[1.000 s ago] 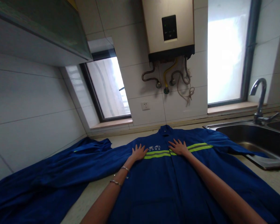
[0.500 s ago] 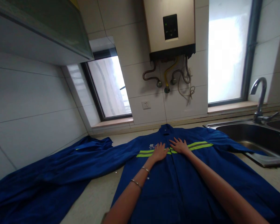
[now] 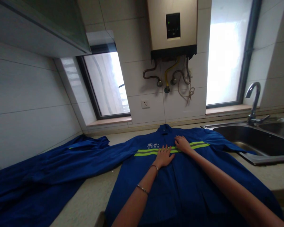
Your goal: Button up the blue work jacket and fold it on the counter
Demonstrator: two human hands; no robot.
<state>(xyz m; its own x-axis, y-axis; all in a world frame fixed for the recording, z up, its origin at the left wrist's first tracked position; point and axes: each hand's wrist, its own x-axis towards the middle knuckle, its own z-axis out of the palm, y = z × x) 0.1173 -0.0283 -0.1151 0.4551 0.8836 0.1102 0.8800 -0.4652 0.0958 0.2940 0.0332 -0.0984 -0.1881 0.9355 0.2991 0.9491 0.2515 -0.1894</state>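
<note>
A blue work jacket lies spread front side up on the countertop, its collar toward the wall. Across its chest runs a yellow-green and grey stripe, with a white printed logo above it on the left. My left hand rests flat on the chest at the stripe, fingers spread. Just right of the front closure, my right hand lies on the cloth near the stripe with its fingers out. Neither hand grips the fabric. The jacket's left-side sleeve stretches over toward more blue cloth; the other sleeve reaches the sink edge.
A steel sink with a curved faucet stands at the right. On the tiled wall hang a water heater with pipes below and a socket. An overhead cabinet juts out at upper left. The pale countertop shows between the cloths.
My left hand has slid down and slightly right on the jacket, uncovering more of the logo. My right hand has moved a little up and right. The view has shifted slightly.
</note>
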